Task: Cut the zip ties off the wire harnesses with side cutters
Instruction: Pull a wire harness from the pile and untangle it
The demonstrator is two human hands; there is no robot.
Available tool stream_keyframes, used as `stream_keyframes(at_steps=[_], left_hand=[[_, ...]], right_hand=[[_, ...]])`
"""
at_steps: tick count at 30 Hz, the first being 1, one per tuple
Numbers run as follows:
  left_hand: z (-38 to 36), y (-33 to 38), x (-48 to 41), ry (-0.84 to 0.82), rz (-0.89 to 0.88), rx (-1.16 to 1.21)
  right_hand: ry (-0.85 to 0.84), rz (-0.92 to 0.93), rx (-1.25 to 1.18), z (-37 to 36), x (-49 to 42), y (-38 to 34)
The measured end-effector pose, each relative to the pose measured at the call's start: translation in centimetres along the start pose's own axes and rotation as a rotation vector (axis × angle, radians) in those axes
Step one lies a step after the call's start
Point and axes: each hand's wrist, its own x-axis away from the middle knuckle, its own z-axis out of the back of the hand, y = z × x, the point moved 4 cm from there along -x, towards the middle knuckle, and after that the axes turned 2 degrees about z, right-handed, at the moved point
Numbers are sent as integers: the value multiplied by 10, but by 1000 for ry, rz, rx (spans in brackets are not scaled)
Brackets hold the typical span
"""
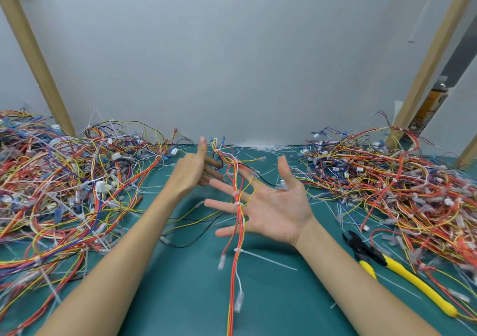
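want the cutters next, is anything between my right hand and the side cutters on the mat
Nothing on the green mat blocks the way: the side cutters lie in the open beside the right forearm. But a wire harness is draped across the open right hand, so that has to go first.

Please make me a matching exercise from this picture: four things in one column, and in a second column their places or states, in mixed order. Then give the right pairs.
Column one
1 cutters
2 harness
3 left hand
4 zip tie

Column two
a draped over the open right hand
b on the harness below the right hand, tail pointing right
c lying on the mat, untouched
d raised, thumb up, fingers straight

Pairs: 1-c, 2-a, 3-d, 4-b
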Motion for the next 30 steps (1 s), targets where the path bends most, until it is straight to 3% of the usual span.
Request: stream_keyframes(at_steps=[10, 15, 18, 22, 30], left_hand=[[14, 14, 30, 366, -107, 65], [-8, 1, 70, 371, -73, 45], [-24, -2, 92, 175, 60, 261], [-51, -4, 118, -401, 307, 646], [-96, 4, 129, -795, 435, 1007]], right_hand=[[75, 154, -7, -16, 8, -28], [172, 285, 5, -14, 14, -42], [255, 386, -64, -9, 17, -51], [379, 459, -48, 7, 28, -61], [529, 472, -13, 36, 34, -52]])
